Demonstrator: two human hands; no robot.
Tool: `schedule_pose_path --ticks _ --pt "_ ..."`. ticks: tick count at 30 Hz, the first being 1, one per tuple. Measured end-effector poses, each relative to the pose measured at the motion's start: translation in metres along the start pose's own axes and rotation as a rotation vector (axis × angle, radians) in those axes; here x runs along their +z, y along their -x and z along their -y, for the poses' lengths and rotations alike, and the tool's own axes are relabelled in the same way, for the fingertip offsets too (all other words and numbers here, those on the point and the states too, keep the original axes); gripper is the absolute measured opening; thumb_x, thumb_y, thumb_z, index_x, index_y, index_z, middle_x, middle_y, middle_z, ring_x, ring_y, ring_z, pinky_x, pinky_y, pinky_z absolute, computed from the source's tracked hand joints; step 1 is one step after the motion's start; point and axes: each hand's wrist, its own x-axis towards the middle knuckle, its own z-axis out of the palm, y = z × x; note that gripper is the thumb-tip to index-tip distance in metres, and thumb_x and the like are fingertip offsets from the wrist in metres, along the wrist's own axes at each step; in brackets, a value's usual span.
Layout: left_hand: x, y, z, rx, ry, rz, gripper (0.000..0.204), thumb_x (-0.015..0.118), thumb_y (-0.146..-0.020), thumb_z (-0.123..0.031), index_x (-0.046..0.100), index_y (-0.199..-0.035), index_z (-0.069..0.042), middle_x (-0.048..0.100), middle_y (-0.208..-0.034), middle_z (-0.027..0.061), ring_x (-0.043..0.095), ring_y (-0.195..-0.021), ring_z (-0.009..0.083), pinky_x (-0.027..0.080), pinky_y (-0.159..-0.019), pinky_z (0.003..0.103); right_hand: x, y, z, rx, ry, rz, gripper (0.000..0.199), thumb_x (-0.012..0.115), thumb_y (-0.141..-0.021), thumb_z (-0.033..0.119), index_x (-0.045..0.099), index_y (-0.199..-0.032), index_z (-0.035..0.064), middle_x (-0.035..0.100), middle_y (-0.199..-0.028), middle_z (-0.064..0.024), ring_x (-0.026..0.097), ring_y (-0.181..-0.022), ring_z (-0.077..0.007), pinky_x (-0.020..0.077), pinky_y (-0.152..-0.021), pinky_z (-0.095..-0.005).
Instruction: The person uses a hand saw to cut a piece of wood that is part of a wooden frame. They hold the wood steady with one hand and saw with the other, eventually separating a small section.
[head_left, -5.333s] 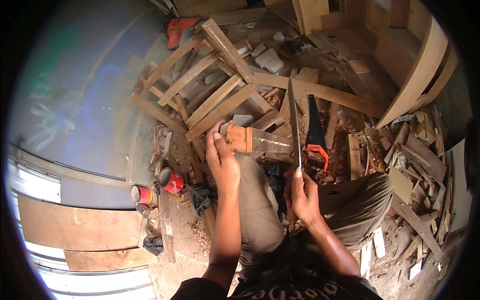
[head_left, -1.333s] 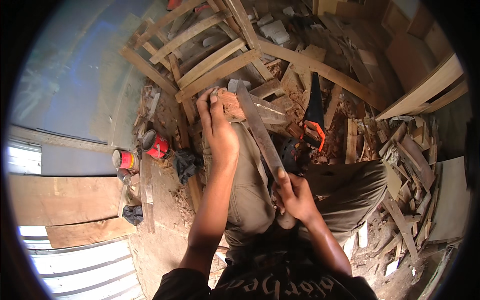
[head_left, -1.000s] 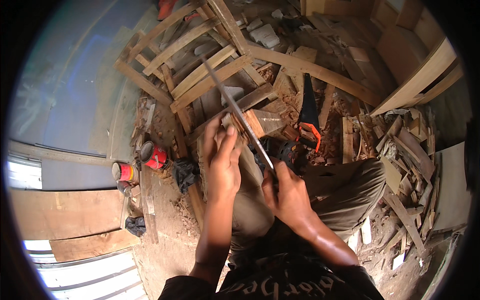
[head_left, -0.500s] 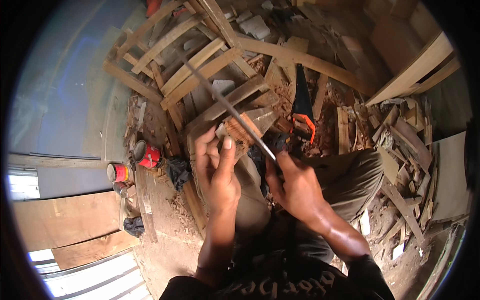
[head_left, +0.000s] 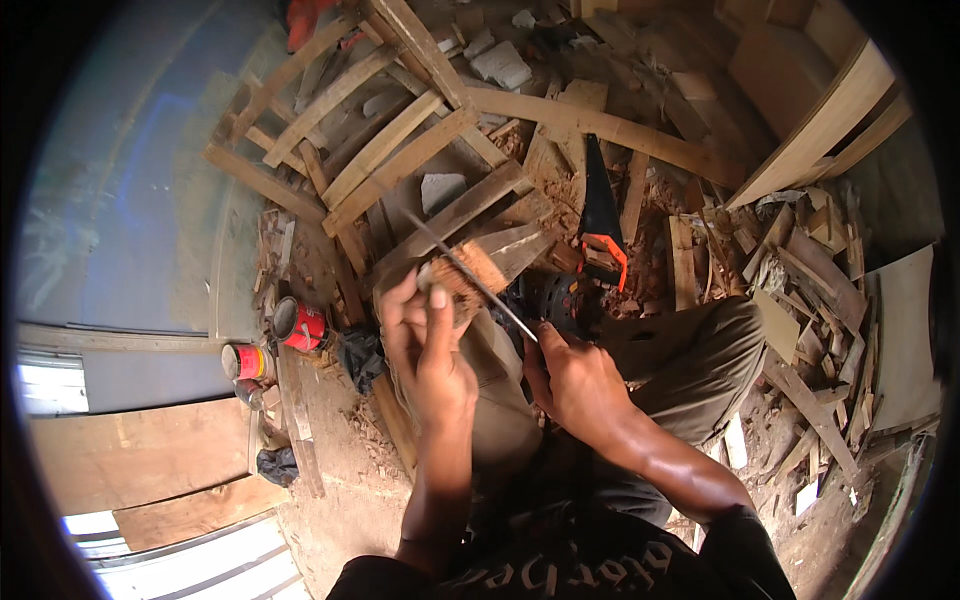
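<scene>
My left hand (head_left: 430, 345) is closed around a short wood block (head_left: 480, 268), thumb up along its near side. The block's upper face is bright orange-brown with a rough, cut look. Over it slants a long thin metal blade (head_left: 462, 266), seen nearly edge-on and blurred toward its far tip. My right hand (head_left: 575, 375) is wrapped round the near end of this blade, so its handle is hidden. Whether the blade touches the block, I cannot tell. Beyond my right hand lies a handsaw (head_left: 600, 205) with a black blade and orange-edged handle.
A wooden slatted frame (head_left: 400, 150) stands ahead and to the left. Two red cans, a larger one (head_left: 300, 323) and a smaller one (head_left: 245, 362), sit at the left. Scrap wood (head_left: 810, 300) is heaped at the right. My bent leg (head_left: 690, 345) is beneath my right arm.
The blade has drawn back toward me and lower across the block, its far tip now nearer. My right hand has shifted slightly left and down. My left hand keeps hold of the block.
</scene>
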Motion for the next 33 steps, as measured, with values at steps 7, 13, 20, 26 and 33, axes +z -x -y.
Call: schedule_pose_path --ticks 7,13,20,26,33 --pt "-0.005 -0.004 0.004 0.010 0.002 -0.042 0.030 0.064 -0.099 -0.008 0.057 -0.128 -0.007 0.063 -0.104 0.0006 0.055 -0.090 0.0078 0.056 -0.087 0.032 -0.032 -0.020 0.021 -0.161 -0.236 -0.266 0.019 0.068 -0.089 0.006 0.060 -0.103 -0.0038 0.068 -0.082 -0.0245 0.068 -0.070 -0.0441 0.0542 -0.061 -0.0489" --pt "-0.005 -0.009 0.007 0.012 0.035 -0.032 0.030 0.062 -0.101 -0.015 0.055 -0.129 -0.008 0.061 -0.116 0.0042 0.060 -0.108 0.0171 0.057 -0.092 0.044 -0.016 -0.012 -0.015 -0.026 -0.063 0.011 0.015 0.068 -0.093 0.009 0.059 -0.097 -0.0025 0.064 -0.069 -0.0228 0.065 -0.059 -0.0433 0.0513 -0.052 -0.0477" --pt "-0.001 -0.013 0.000 -0.029 0.005 -0.058 0.038 0.065 -0.099 -0.015 0.052 -0.134 -0.007 0.058 -0.109 0.0012 0.057 -0.099 0.0118 0.056 -0.089 0.037 -0.036 -0.023 0.017 -0.139 -0.343 -0.184 0.045 0.065 -0.094 0.007 0.049 -0.135 0.0012 0.066 -0.091 -0.0252 0.069 -0.074 -0.0431 0.0541 -0.059 -0.0495" --pt "-0.005 -0.010 0.006 0.007 -0.101 0.007 0.040 0.062 -0.101 -0.022 0.050 -0.135 -0.004 0.058 -0.131 0.0096 0.059 -0.119 0.0230 0.056 -0.095 0.045 -0.033 -0.027 0.015 -0.263 -0.203 -0.102 0.086 0.069 -0.084 0.002 0.029 -0.159 0.0132 0.062 -0.096 -0.0184 0.068 -0.073 -0.0392 0.0585 -0.063 -0.0478" --pt "-0.008 0.002 0.004 -0.056 0.011 -0.068 0.038 0.064 -0.100 -0.016 0.049 -0.134 -0.003 0.060 -0.116 0.0054 0.059 -0.108 0.0142 0.055 -0.093 0.037 -0.021 -0.024 -0.002 -0.342 -0.092 0.054 0.083 0.064 -0.080 -0.013 0.035 -0.156 0.0009 0.063 -0.085 -0.0173 0.062 -0.065 -0.0316 0.0536 -0.061 -0.0405"
